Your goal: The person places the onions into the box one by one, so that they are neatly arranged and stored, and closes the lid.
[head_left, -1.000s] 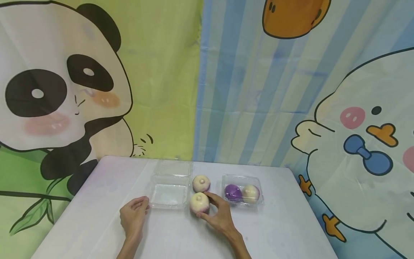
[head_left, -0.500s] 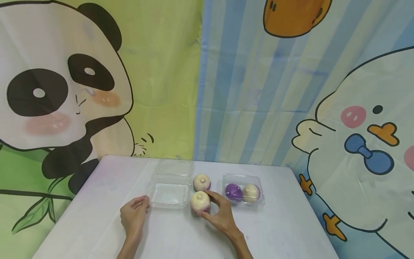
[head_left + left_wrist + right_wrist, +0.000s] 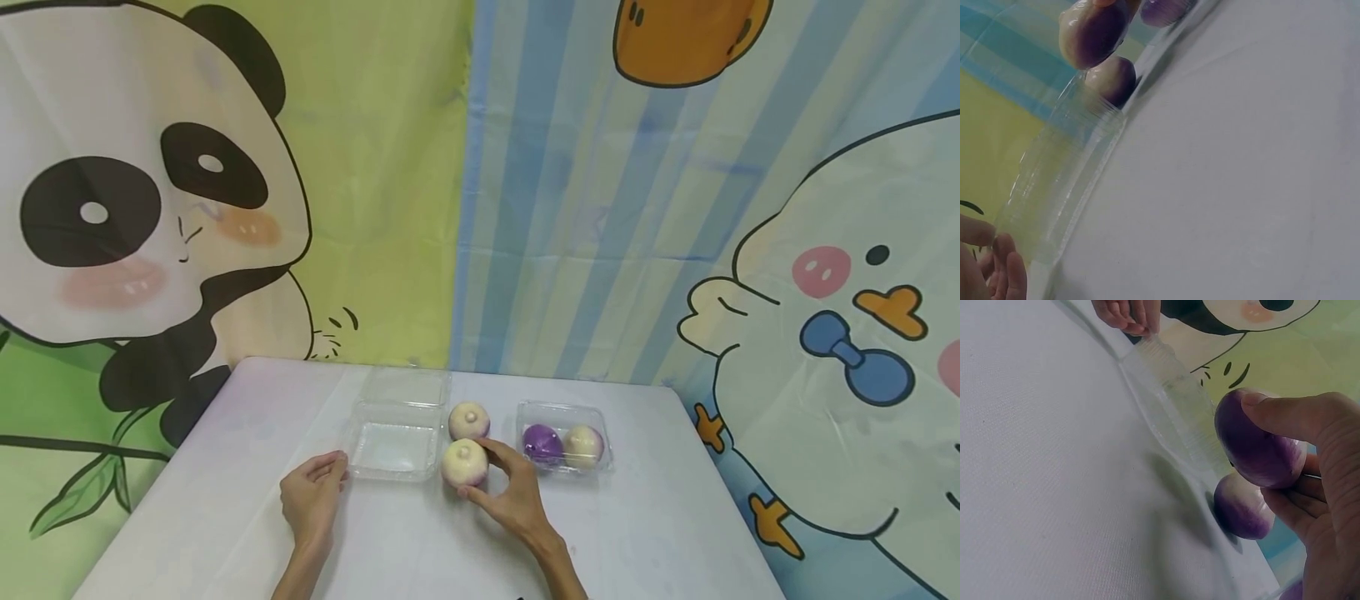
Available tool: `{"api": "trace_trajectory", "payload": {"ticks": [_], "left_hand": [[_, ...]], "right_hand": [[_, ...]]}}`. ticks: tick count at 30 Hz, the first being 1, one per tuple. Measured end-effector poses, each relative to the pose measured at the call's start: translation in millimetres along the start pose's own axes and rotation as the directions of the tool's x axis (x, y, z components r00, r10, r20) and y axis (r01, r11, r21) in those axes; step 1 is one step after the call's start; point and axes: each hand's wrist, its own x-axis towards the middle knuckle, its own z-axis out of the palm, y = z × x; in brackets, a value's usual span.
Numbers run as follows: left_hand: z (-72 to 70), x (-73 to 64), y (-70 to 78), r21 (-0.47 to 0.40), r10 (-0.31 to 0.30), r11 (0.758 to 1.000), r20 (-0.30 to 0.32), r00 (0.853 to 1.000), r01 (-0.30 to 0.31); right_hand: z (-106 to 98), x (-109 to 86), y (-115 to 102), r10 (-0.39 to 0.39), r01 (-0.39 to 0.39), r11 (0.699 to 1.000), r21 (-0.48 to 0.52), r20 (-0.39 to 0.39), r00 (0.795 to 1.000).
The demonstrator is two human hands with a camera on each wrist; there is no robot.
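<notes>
My right hand [image 3: 517,498] grips a round white-and-purple turnip [image 3: 463,463] between thumb and fingers. In the right wrist view this turnip [image 3: 1254,440] is held off the table, its purple side towards the camera. A second turnip [image 3: 468,419] rests on the table just behind it, beside an open clear plastic clamshell box [image 3: 393,477]. My left hand [image 3: 311,498] pinches the box's left edge with thumb and fingertips; the right wrist view shows those fingers [image 3: 1127,314] at the box's corner. The box's lid [image 3: 405,387] lies back, away from me.
To the right stands another clear plastic box [image 3: 564,411], holding a purple turnip [image 3: 542,444] and a whitish one [image 3: 582,447]. All stands on a white table [image 3: 645,517]. A printed cloth backdrop [image 3: 390,183] hangs right behind the table's far edge.
The held turnip has risen very slightly in the head view, my right hand with it. My left hand stays at the box's edge. The whole view has shifted a little.
</notes>
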Motion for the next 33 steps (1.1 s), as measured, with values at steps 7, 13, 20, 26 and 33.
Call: {"api": "trace_trajectory", "payload": {"ticks": [7,13,20,26,33], "left_hand": [[2.0,0.5,0.4,0.0,-0.007,1.0,-0.013,1.0,0.007],[3.8,1.5,0.2,0.003,-0.003,1.0,-0.022,1.0,0.003],[4.9,1.4,-3.8,0.032,-0.02,0.999,-0.025,0.999,0.021],[5.8,2.5,-4.4,0.038,-0.009,0.999,-0.022,1.0,0.01],[4.2,0.6,-2.0,0.025,-0.014,1.0,-0.021,1.0,0.014]], "right_hand": [[-0.4,1.2,-3.2,0.025,-0.025,1.0,0.003,-0.003,1.0],[-1.7,3.7,-6.0,0.043,-0.042,0.999,0.012,-0.013,0.999],[2.9,3.4,-3.5,0.009,-0.009,1.0,0.001,-0.021,1.0],[6.4,6.8,-3.3,-0.033,0.032,0.999,-0.006,-0.026,0.999],[8.6,11.4,-7.8,-0.033,0.033,0.999,-0.005,-0.006,0.999]]}}
